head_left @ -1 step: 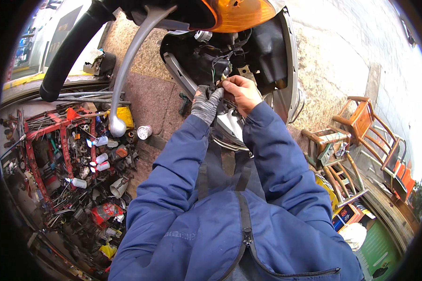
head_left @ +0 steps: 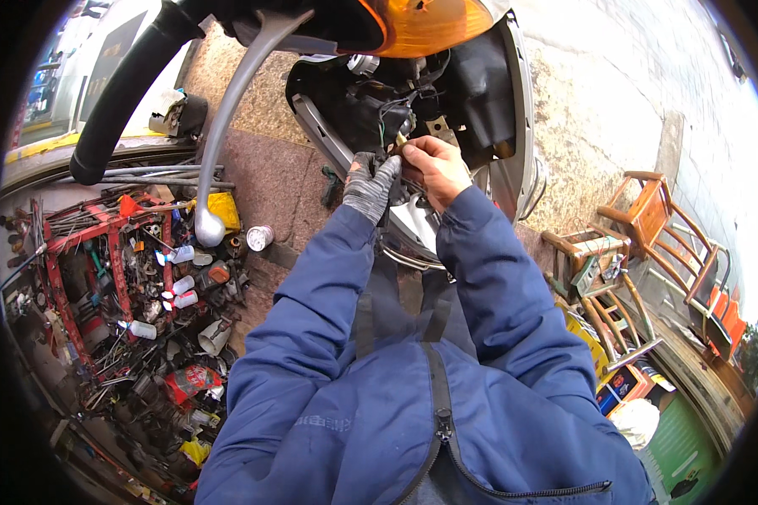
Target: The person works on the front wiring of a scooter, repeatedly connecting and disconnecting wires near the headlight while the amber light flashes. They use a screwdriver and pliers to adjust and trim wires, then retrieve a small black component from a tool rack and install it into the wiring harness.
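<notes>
In front of me stands the opened front of a scooter (head_left: 514, 93), its dark inside showing thin wires (head_left: 387, 114). My left hand (head_left: 369, 187), in a grey and black glove, has thumb and fingers pinched together beside these wires; what they grip is hidden. Close against it, my bare right hand (head_left: 436, 171) pinches a small pale yellowish piece (head_left: 401, 140), perhaps a wire connector, between thumb and forefinger. The fingertips of both hands nearly touch. Above them hang the orange lamp lens (head_left: 429, 27), the black handlebar grip (head_left: 126, 101) and the silver brake lever (head_left: 219, 143).
A red metal rack (head_left: 114, 244) with tools, spray bottles (head_left: 178, 254) and jumbled parts fills the left. Near it a white tub (head_left: 260, 237) stands on the paving. Wooden chairs (head_left: 648, 210) and boxes (head_left: 623, 387) are at the right.
My right fingers have shifted very slightly to the right around the pale piece. My left hand has stayed nearly still.
</notes>
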Action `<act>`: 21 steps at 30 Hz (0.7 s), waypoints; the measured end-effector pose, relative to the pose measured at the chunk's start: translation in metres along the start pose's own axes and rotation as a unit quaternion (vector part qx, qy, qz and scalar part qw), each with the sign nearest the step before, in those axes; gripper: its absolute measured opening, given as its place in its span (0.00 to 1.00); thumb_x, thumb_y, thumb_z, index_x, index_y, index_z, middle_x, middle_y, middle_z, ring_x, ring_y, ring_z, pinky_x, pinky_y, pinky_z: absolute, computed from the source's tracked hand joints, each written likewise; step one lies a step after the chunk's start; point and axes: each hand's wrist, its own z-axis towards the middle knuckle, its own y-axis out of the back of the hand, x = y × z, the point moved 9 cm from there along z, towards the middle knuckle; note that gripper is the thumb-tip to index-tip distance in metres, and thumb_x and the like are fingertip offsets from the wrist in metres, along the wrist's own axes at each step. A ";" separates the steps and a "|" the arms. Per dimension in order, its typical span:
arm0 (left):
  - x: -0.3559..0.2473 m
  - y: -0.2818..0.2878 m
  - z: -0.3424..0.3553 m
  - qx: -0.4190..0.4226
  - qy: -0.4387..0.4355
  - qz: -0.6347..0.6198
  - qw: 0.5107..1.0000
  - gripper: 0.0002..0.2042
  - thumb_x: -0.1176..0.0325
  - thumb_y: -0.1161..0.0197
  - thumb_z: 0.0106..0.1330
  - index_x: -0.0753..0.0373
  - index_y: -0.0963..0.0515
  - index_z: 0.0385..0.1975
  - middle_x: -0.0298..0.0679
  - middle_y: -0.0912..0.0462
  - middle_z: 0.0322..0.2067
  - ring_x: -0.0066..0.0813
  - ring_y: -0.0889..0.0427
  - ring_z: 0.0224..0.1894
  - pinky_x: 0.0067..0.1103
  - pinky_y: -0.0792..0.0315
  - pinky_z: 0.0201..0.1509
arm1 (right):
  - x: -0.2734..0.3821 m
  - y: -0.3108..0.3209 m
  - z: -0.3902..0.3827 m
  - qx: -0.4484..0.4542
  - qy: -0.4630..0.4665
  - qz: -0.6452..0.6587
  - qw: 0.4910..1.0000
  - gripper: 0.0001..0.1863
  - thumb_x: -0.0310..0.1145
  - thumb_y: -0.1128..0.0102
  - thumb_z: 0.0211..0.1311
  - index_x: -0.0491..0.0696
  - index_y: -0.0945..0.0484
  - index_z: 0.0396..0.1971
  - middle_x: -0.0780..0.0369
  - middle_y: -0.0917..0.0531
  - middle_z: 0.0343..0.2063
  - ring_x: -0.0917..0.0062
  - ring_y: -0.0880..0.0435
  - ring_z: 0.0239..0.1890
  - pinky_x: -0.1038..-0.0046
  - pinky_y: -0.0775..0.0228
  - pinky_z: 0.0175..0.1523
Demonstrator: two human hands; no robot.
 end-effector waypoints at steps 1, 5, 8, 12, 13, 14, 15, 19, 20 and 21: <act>0.001 0.001 -0.003 -0.004 0.028 -0.008 1.000 0.09 0.68 0.37 0.63 0.61 0.31 0.34 0.35 0.24 0.25 0.21 0.23 0.23 0.21 0.22 0.24 | -0.003 0.007 -0.005 -0.011 0.016 -0.001 1.000 0.08 0.29 0.42 0.61 0.39 0.24 0.36 0.64 0.21 0.26 0.82 0.24 0.28 0.78 0.30 0.34; -0.011 -0.013 -0.012 -0.004 0.064 -0.164 0.984 0.08 0.68 0.35 0.61 0.60 0.29 0.33 0.30 0.25 0.22 0.18 0.27 0.21 0.18 0.29 0.22 | -0.027 0.034 -0.038 -0.028 0.052 -0.055 0.997 0.10 0.30 0.42 0.61 0.39 0.24 0.36 0.64 0.21 0.25 0.83 0.24 0.28 0.78 0.30 0.35; -0.013 -0.017 -0.015 -0.026 0.130 -0.208 0.969 0.09 0.68 0.36 0.61 0.58 0.29 0.37 0.36 0.23 0.22 0.23 0.24 0.20 0.21 0.28 0.20 | -0.052 0.032 -0.072 0.036 0.069 -0.214 0.974 0.13 0.36 0.44 0.63 0.41 0.23 0.39 0.65 0.21 0.28 0.83 0.24 0.31 0.78 0.31 0.38; -0.022 -0.028 -0.015 0.021 0.152 -0.199 0.968 0.12 0.63 0.37 0.62 0.57 0.33 0.39 0.43 0.22 0.21 0.32 0.24 0.17 0.30 0.26 0.17 | -0.105 0.009 -0.105 0.164 -0.093 -0.110 0.976 0.17 0.44 0.45 0.65 0.46 0.23 0.45 0.67 0.21 0.33 0.84 0.25 0.35 0.75 0.31 0.43; -0.023 -0.034 -0.016 0.046 0.166 -0.218 0.961 0.13 0.62 0.39 0.63 0.55 0.35 0.40 0.45 0.22 0.23 0.36 0.24 0.16 0.34 0.27 0.15 | -0.116 0.004 -0.114 0.180 -0.159 -0.023 0.970 0.18 0.45 0.45 0.65 0.47 0.23 0.46 0.67 0.21 0.33 0.84 0.25 0.34 0.76 0.31 0.43; -0.022 -0.034 -0.017 0.034 0.183 -0.207 0.960 0.13 0.62 0.39 0.63 0.54 0.36 0.40 0.46 0.22 0.23 0.38 0.24 0.16 0.35 0.27 0.14 | -0.113 0.000 -0.116 0.185 -0.143 0.022 0.972 0.16 0.44 0.43 0.64 0.48 0.23 0.43 0.69 0.23 0.32 0.85 0.27 0.32 0.78 0.31 0.41; -0.022 -0.036 -0.019 0.034 0.197 -0.204 0.958 0.13 0.62 0.39 0.63 0.53 0.37 0.40 0.47 0.22 0.24 0.39 0.24 0.15 0.37 0.28 0.13 | -0.114 0.002 -0.116 0.170 -0.142 0.012 0.975 0.15 0.44 0.42 0.64 0.48 0.23 0.41 0.69 0.23 0.31 0.85 0.27 0.31 0.78 0.31 0.40; -0.029 -0.037 -0.018 -0.006 0.177 -0.170 0.969 0.13 0.63 0.38 0.61 0.56 0.35 0.38 0.47 0.24 0.20 0.37 0.26 0.14 0.37 0.27 0.13 | -0.112 0.002 -0.111 0.153 -0.113 0.011 0.982 0.11 0.40 0.37 0.60 0.47 0.24 0.31 0.71 0.25 0.25 0.86 0.30 0.27 0.80 0.34 0.34; -0.030 -0.038 -0.017 0.000 0.169 -0.171 0.971 0.12 0.63 0.38 0.61 0.57 0.34 0.38 0.46 0.24 0.20 0.36 0.26 0.14 0.36 0.27 0.14 | -0.110 0.002 -0.109 0.147 -0.089 -0.008 0.985 0.12 0.39 0.37 0.60 0.46 0.24 0.30 0.71 0.25 0.24 0.86 0.30 0.26 0.80 0.35 0.34; -0.029 -0.038 -0.015 -0.004 0.162 -0.169 0.972 0.12 0.64 0.38 0.61 0.58 0.33 0.37 0.46 0.24 0.19 0.36 0.26 0.14 0.36 0.27 0.14 | -0.111 0.003 -0.108 0.135 -0.087 -0.038 0.986 0.12 0.39 0.36 0.59 0.46 0.24 0.29 0.71 0.25 0.23 0.86 0.31 0.26 0.80 0.36 0.33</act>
